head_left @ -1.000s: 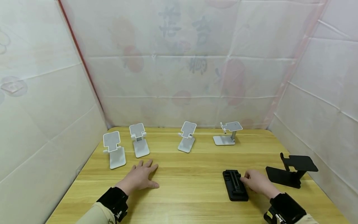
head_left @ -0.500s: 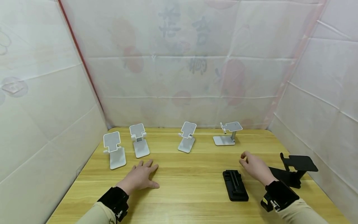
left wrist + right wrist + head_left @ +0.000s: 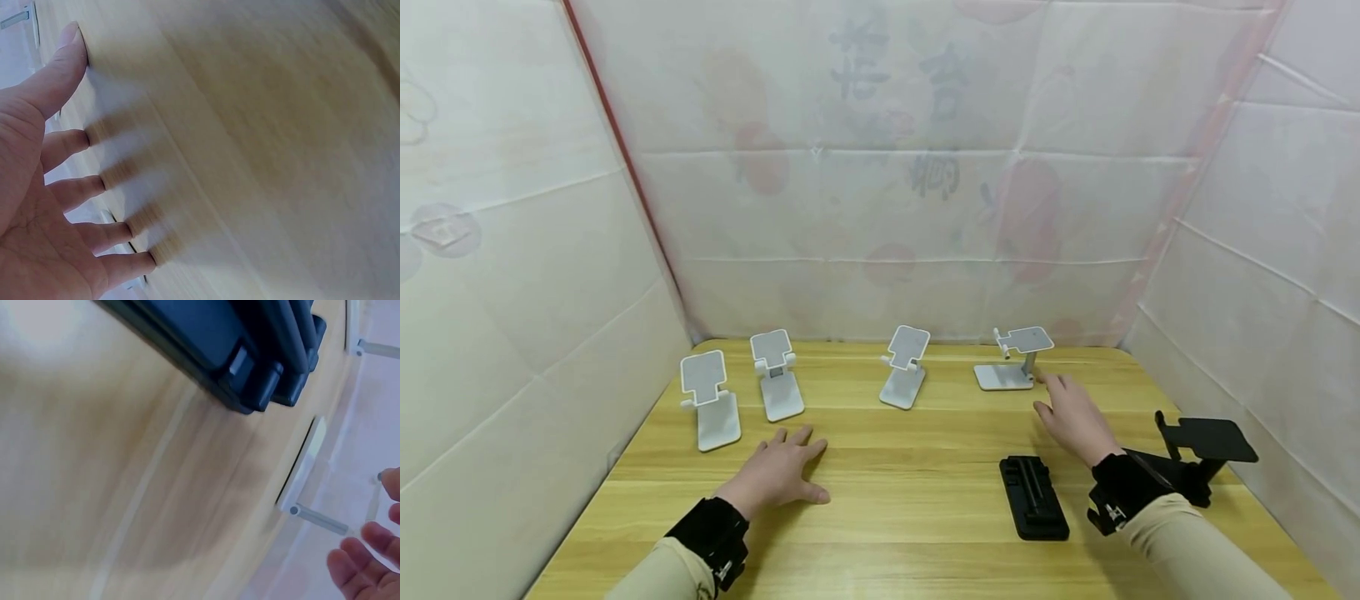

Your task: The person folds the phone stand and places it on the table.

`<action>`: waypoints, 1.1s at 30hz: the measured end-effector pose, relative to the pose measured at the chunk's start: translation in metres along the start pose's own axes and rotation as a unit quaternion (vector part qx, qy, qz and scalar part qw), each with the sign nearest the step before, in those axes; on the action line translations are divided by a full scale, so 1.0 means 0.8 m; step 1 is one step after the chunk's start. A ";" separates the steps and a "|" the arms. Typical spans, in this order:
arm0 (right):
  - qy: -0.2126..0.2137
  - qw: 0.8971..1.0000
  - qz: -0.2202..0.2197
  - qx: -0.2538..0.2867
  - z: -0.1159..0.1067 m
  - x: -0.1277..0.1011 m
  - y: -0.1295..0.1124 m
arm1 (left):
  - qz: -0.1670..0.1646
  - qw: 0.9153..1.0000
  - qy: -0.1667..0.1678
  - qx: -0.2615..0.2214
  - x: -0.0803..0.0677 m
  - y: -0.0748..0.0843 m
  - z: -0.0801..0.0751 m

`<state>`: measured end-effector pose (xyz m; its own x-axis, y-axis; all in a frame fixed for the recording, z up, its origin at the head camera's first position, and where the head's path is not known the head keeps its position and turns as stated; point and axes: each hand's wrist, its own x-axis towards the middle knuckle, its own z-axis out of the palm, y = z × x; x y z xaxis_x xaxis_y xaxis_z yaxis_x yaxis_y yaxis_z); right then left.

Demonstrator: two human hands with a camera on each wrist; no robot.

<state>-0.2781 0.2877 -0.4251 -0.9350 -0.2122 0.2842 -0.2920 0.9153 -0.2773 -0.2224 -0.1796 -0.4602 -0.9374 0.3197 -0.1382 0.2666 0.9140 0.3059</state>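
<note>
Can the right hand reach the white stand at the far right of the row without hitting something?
Probably yes. The right hand is open, with its fingertips right beside the white stand, and only bare table lies between them. The folded black stand lies nearer the person, out of the way.

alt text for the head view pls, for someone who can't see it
A person's right hand reaches with straight fingers toward a white phone stand at the back of a wooden table, while the left hand lies flat on the wood. Three more white stands line the back; a folded black stand and an open black stand sit on the right.
</note>
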 end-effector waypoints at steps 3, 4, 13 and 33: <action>0.015 0.999 -0.020 -0.019 0.001 0.007 0.003 | 0.001 1.000 0.001 0.002 0.000 0.001 0.000; 0.022 0.999 -0.028 -0.027 0.002 0.009 0.003 | 0.001 1.000 0.001 0.002 0.000 0.001 0.000; 0.087 0.985 -0.103 -0.106 0.017 0.034 0.006 | 0.000 1.000 -0.001 -0.007 -0.002 0.001 0.000; 0.022 0.988 -0.090 -0.121 0.031 0.071 -0.022 | 0.002 1.000 0.001 -0.006 -0.001 -0.001 0.001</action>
<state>-0.3308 0.2509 -0.4268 -0.8611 -0.3695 0.3494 -0.3919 0.9200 0.0071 -0.2218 -0.1801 -0.4610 -0.9367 0.3233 -0.1345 0.2684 0.9096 0.3171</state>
